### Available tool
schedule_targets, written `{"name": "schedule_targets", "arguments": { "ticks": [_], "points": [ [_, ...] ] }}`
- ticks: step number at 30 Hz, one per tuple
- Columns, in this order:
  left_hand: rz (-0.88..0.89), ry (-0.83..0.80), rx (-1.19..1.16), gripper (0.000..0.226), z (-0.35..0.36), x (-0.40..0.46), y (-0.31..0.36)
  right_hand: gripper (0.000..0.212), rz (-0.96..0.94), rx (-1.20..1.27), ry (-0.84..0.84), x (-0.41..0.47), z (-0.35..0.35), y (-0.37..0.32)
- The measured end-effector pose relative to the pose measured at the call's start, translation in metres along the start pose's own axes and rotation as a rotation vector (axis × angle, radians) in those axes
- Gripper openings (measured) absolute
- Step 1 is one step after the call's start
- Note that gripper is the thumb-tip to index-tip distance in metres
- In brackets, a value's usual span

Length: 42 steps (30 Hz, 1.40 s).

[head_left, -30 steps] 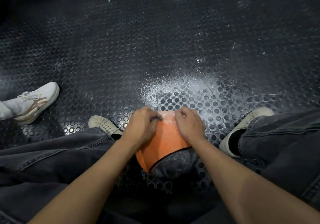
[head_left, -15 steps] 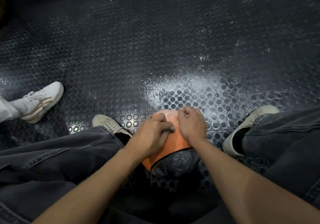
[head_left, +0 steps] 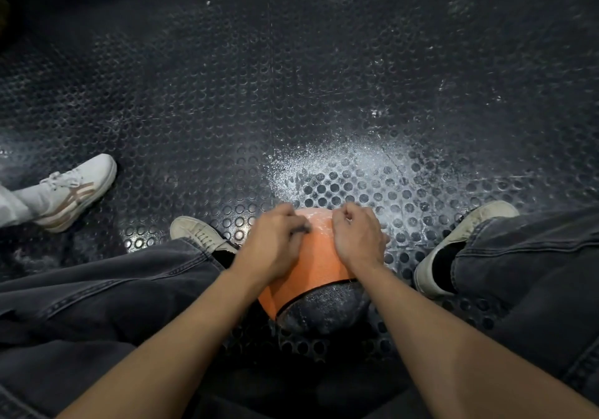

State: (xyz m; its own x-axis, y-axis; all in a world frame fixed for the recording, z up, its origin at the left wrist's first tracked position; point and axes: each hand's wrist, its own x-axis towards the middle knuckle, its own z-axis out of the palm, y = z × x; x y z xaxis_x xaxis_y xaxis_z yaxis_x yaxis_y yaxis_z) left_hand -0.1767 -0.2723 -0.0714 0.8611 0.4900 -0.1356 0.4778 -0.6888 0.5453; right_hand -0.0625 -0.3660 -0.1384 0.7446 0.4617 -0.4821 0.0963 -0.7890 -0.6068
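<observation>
Ball (head_left: 319, 264): orange with one dark panel (head_left: 324, 311) on the side nearest the camera. It sits on the studded black floor (head_left: 227, 111), between the person's two feet. White dust covers its top.

Left hand (head_left: 275, 245): lies on the upper left of the ball, fingers curled. A small dark object (head_left: 301, 229) shows at the thumb and fingertips, pinched against the ball's surface. It is too blurred to identify.

Right hand (head_left: 356, 240): lies on the upper right of the ball, knuckles up, fingers folded under and pressing onto the dusty top. Cannot tell whether they hold anything.

The hands are close together, with a strip of orange showing between them.

Powder patch (head_left: 343, 162): white, spread on the floor just beyond the ball.

Left shoe (head_left: 201, 234): pale, just left of the ball, half under a dark jeans leg (head_left: 113, 289).

Right shoe (head_left: 466, 240): pale, right of the ball, near it.

Second person's white shoe (head_left: 76, 192): tan stripes, well apart from the ball to its left.
</observation>
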Motion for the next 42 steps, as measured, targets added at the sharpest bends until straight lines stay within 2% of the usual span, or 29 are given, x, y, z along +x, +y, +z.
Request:
{"name": "schedule_targets", "arguments": {
  "ticks": [3,4,7,9,11,12,16,18,20,21,25,27,30,31,34,35,38,42],
  "points": [
    [0.214,-0.168,0.009,0.02,0.006,-0.013,0.019,0.023,-0.004,0.027,0.002,0.001,-0.004,0.004],
    [0.194,-0.146,0.028,0.019,0.004,-0.008,0.015,0.022,0.002,0.034,-0.011,0.001,-0.004,0.004],
    [-0.016,0.006,0.06,0.02,0.001,0.006,0.002,0.021,0.025,0.015,-0.016,0.0,-0.003,0.0],
    [0.026,-0.002,0.041,0.021,0.001,-0.001,0.015,0.021,0.017,-0.005,-0.005,-0.001,-0.002,0.0],
    [0.157,-0.11,0.013,0.02,0.003,-0.013,0.026,0.022,0.02,0.007,0.009,-0.003,-0.003,0.003],
    [0.166,-0.135,0.012,0.019,0.001,-0.012,0.021,0.022,0.02,0.017,0.009,-0.003,-0.003,0.004],
    [-0.115,0.023,0.016,0.02,-0.001,0.007,-0.013,0.021,0.023,0.018,-0.007,-0.002,-0.003,0.001],
    [-0.005,-0.002,0.017,0.019,0.004,0.002,0.001,0.022,0.033,0.016,-0.003,-0.001,-0.004,0.001],
    [0.171,-0.111,-0.013,0.017,0.008,-0.009,0.016,0.027,0.056,0.013,0.023,0.001,-0.007,0.004],
    [0.187,-0.136,-0.017,0.017,0.004,-0.008,0.013,0.031,0.06,0.005,0.034,0.004,-0.008,0.005],
    [-0.119,-0.034,0.041,0.019,-0.004,0.011,-0.027,0.034,0.078,0.032,0.019,0.008,-0.005,0.0],
    [-0.072,-0.022,0.029,0.019,-0.002,0.002,-0.022,0.033,0.076,0.059,0.046,0.004,-0.003,0.001],
    [0.124,-0.106,-0.031,0.019,0.001,-0.015,-0.005,0.03,0.083,0.052,0.076,0.001,-0.005,0.006],
    [0.095,-0.088,-0.04,0.019,0.001,-0.012,-0.01,0.029,0.086,0.038,0.07,0.001,-0.005,0.008],
    [-0.151,0.065,-0.045,0.019,0.001,-0.004,-0.024,0.03,0.097,0.053,0.081,0.004,-0.004,0.006],
    [-0.14,0.066,-0.035,0.019,0.003,-0.006,-0.021,0.031,0.102,0.052,0.087,0.004,-0.004,0.006],
    [0.045,-0.031,-0.066,0.02,0.007,-0.016,-0.005,0.03,0.101,0.047,0.089,0.008,0.001,0.01],
    [-0.124,0.036,-0.061,0.021,0.003,-0.012,-0.015,0.028,0.139,0.22,-0.008,0.016,0.001,0.024]
  ]
}}
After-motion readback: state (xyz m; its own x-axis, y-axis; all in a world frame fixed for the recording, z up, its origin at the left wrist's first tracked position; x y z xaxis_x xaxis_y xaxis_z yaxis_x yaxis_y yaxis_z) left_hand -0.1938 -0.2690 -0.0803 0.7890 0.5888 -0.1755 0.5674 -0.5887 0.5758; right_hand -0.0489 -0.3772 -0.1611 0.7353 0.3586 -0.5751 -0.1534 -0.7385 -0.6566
